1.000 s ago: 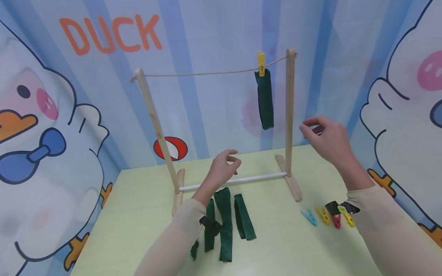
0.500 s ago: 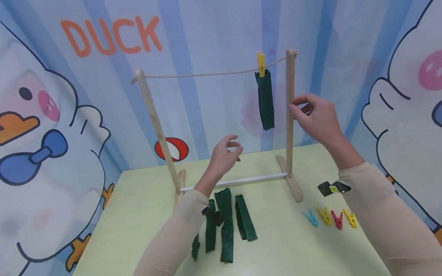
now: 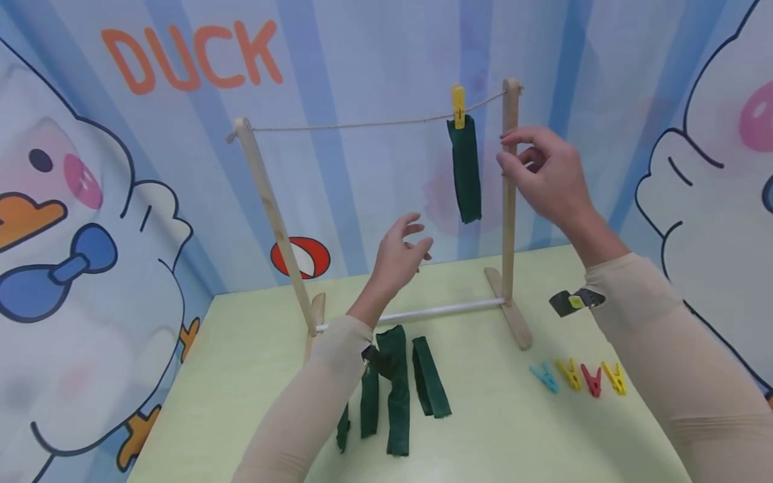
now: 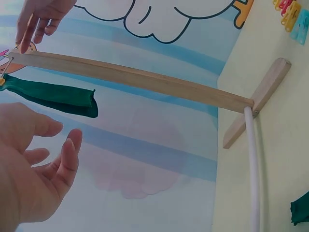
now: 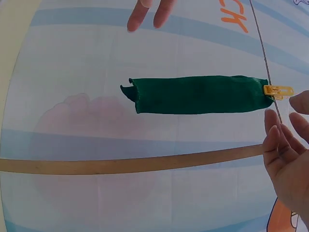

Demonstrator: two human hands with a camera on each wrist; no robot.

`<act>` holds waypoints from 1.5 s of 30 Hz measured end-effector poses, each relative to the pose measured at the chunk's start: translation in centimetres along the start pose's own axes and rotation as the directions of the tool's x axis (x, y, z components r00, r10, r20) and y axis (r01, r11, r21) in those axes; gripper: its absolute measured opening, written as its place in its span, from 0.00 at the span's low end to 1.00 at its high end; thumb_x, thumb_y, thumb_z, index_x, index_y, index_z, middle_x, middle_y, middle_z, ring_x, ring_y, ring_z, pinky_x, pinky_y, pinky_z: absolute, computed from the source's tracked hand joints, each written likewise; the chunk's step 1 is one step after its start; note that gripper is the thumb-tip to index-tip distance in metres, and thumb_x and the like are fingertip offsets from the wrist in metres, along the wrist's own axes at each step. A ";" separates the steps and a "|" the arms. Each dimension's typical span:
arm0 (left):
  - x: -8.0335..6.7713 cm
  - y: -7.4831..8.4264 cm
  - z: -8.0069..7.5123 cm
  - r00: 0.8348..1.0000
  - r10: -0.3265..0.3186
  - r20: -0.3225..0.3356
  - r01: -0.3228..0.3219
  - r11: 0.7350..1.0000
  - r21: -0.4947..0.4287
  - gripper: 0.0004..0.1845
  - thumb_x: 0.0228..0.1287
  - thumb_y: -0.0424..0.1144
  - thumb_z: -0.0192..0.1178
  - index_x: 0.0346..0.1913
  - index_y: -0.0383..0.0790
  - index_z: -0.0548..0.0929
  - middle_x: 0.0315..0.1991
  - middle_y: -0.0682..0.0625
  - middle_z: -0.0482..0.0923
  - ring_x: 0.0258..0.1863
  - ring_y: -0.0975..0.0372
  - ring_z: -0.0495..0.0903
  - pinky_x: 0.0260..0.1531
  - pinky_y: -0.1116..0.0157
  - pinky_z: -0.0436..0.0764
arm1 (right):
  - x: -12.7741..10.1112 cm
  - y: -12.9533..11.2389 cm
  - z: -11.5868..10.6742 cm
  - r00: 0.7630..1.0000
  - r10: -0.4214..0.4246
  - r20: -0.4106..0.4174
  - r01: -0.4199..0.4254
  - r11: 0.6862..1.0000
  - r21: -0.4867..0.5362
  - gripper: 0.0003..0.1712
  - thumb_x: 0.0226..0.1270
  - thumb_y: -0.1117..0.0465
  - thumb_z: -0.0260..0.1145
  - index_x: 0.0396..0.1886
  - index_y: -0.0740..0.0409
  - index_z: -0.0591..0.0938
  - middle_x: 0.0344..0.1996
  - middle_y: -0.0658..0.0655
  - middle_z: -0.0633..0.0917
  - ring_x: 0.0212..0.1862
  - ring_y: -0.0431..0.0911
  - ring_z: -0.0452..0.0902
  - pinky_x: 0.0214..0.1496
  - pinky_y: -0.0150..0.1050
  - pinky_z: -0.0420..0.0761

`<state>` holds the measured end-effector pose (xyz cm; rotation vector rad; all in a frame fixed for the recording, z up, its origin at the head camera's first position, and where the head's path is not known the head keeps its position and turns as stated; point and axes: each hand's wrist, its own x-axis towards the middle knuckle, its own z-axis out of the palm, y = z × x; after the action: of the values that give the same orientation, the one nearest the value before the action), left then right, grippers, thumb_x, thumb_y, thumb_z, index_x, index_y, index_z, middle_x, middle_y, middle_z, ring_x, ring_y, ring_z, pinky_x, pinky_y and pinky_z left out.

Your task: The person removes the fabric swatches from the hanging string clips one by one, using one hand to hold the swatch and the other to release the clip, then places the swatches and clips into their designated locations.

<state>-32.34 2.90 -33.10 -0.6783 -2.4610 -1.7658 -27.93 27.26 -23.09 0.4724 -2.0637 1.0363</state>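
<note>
A dark green cloth strip [image 3: 465,174] hangs from the cord [image 3: 356,125], clipped by a yellow clothespin [image 3: 459,109]. My right hand [image 3: 554,176] is raised at the right post [image 3: 510,221] of the wooden rack, thumb and forefinger apart and bent, nothing between them. In the right wrist view, its fingers [image 5: 282,150] lie close to the clothespin [image 5: 278,91]. Lower and to the left, my left hand [image 3: 398,256] hovers over the white crossbar [image 3: 447,310] with relaxed, parted fingers, holding nothing. The left wrist view has it just below the hanging strip [image 4: 53,96].
Several green strips [image 3: 396,402] lie on the pale yellow table [image 3: 483,416] before the rack, partly behind my left forearm. At right are a blue clothespin [image 3: 545,378], a red one [image 3: 592,382] and two yellow clothespins [image 3: 569,373]. A printed curtain [image 3: 374,60] stands behind.
My right hand has risen and moved left, from beside the rack to the upper part of the right post. My left hand has risen slightly and its fingers have spread a little.
</note>
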 end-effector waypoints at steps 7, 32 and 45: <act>0.2 0.6 0.3 1.000 0.006 -0.021 -0.006 1.000 -0.007 0.30 0.74 0.42 0.58 0.75 0.49 0.63 0.69 0.50 0.70 0.36 0.60 0.85 0.30 0.61 0.82 | 1.6 -0.2 0.8 1.000 -0.024 0.013 0.023 0.999 0.047 0.18 0.73 0.63 0.63 0.60 0.61 0.80 0.59 0.55 0.80 0.35 0.34 0.81 0.45 0.26 0.78; 2.7 3.3 2.2 0.998 0.005 -0.067 -0.006 1.000 -0.012 0.31 0.73 0.43 0.60 0.75 0.48 0.63 0.69 0.49 0.70 0.35 0.59 0.86 0.30 0.66 0.83 | 5.7 -2.5 1.8 0.988 0.057 0.142 -0.051 0.998 -0.041 0.30 0.78 0.51 0.56 0.77 0.44 0.64 0.67 0.53 0.70 0.39 0.46 0.82 0.40 0.30 0.77; 3.8 3.9 2.8 0.999 -0.001 -0.052 -0.006 0.991 -0.132 0.33 0.72 0.44 0.61 0.76 0.49 0.62 0.70 0.49 0.68 0.37 0.58 0.86 0.35 0.61 0.84 | 7.3 -3.7 2.4 0.974 0.081 0.209 -0.079 0.997 -0.021 0.30 0.80 0.50 0.52 0.77 0.49 0.63 0.74 0.47 0.65 0.34 0.43 0.81 0.37 0.30 0.79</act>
<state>-33.70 7.69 -29.54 -0.6345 -2.3253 -1.9339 -31.39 23.19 -16.49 0.5149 -2.2916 1.0575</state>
